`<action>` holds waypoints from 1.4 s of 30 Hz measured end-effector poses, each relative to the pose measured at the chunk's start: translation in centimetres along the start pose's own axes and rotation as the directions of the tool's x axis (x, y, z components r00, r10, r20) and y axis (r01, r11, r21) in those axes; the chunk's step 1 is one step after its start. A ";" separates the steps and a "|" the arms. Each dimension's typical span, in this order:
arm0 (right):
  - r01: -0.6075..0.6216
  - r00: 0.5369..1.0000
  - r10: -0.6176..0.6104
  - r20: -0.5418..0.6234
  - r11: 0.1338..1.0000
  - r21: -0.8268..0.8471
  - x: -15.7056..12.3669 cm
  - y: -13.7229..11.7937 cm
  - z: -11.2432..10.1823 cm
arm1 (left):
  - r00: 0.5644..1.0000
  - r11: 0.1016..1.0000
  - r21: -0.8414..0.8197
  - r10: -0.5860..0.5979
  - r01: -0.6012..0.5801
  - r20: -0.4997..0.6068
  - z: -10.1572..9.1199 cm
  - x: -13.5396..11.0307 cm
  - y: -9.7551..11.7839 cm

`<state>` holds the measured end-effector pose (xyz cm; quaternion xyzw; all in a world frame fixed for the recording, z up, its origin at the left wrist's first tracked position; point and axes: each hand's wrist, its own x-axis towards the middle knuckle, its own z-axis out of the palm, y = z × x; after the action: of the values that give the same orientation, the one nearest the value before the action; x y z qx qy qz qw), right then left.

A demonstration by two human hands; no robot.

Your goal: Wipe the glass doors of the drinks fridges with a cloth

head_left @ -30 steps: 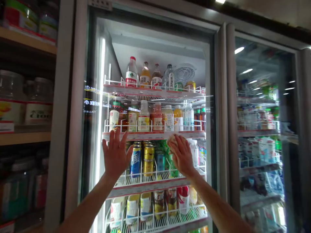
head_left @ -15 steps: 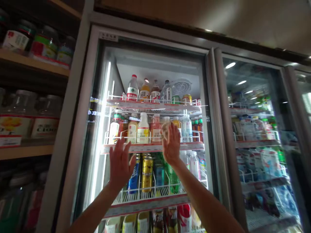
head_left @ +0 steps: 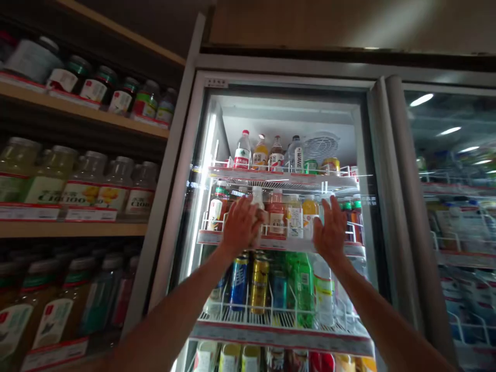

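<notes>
My left hand [head_left: 241,225] is raised before the glass door [head_left: 346,137] of a lit drinks fridge, level with its second shelf. Its fingers press over a crumpled beige cloth [head_left: 256,227], which shows at their right side, blurred. Further right, my right hand [head_left: 331,227] is up in front of the same shelf, fingers apart and nothing in it. Through the glass I see an orange juice bottle [head_left: 309,214] and a pink-red drink bottle [head_left: 276,213] between my hands. Below them stand a gold can [head_left: 259,284] and a green bottle [head_left: 304,289].
On the left, wooden shelves [head_left: 96,229] carry rows of bottled drinks. A second glass-door fridge [head_left: 457,206] stands to the right, past upright metal door frames [head_left: 413,206]. Ceiling lights reflect in its glass.
The beige cloth was at my right hand and is now at my left. My left hand has risen to the second shelf. The view has swung left, showing more of the wooden shelves.
</notes>
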<state>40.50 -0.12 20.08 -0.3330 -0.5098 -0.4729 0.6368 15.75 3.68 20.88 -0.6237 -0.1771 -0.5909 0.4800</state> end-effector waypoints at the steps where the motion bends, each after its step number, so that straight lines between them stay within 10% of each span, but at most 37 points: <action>1: 0.041 0.999 -0.039 0.028 0.996 -0.076 0.0 0.8 -0.1 | 0.998 0.997 0.045 -0.064 0.065 -0.016 -1.0 0.3 -1.8; 4: 0.158 0.985 -0.141 0.101 0.971 -0.179 -0.5 1.8 -0.2 | 0.984 0.980 0.093 -0.178 0.178 -0.005 -3.0 1.2 -5.2; 8: 0.204 0.978 -0.191 0.082 0.958 -0.200 -1.1 1.5 -0.2 | 0.973 0.970 0.082 -0.225 0.228 -0.047 -2.2 0.2 -2.6; 12: 0.234 0.972 -0.228 0.055 0.958 -0.164 -1.0 1.8 -0.2 | 1.000 1.000 0.017 0.003 -0.003 0.013 -0.4 -1.7 0.8; 16: 0.223 0.975 -0.220 0.034 0.966 -0.130 -0.9 1.9 -0.2 | 0.985 0.989 -0.035 0.145 -0.142 0.089 -1.7 -0.6 -3.2; 21: 0.208 0.978 -0.205 0.037 0.969 -0.132 -0.9 1.7 -0.2 | 0.996 0.987 -0.138 -0.081 0.076 -0.031 -3.0 3.0 -8.7; 26: 0.177 0.984 -0.172 0.050 0.976 -0.124 -0.9 1.7 -0.3 | 0.910 0.939 -0.138 -0.339 0.314 -0.239 0.1 4.9 -5.8; 35: 0.118 0.990 -0.109 0.088 0.988 -0.104 -0.8 1.6 -0.4 | 0.926 0.931 0.071 -0.346 0.359 -0.148 -1.8 3.0 -10.5; 42: 0.112 0.984 -0.086 0.153 0.980 -0.165 0.2 1.5 -0.5 | 0.993 0.996 -0.078 -0.031 0.039 0.110 1.8 3.3 -1.1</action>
<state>42.07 -0.14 20.27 -0.3947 -0.5278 -0.5211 0.5423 16.73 4.49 24.60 -0.6704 -0.1901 -0.5711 0.4339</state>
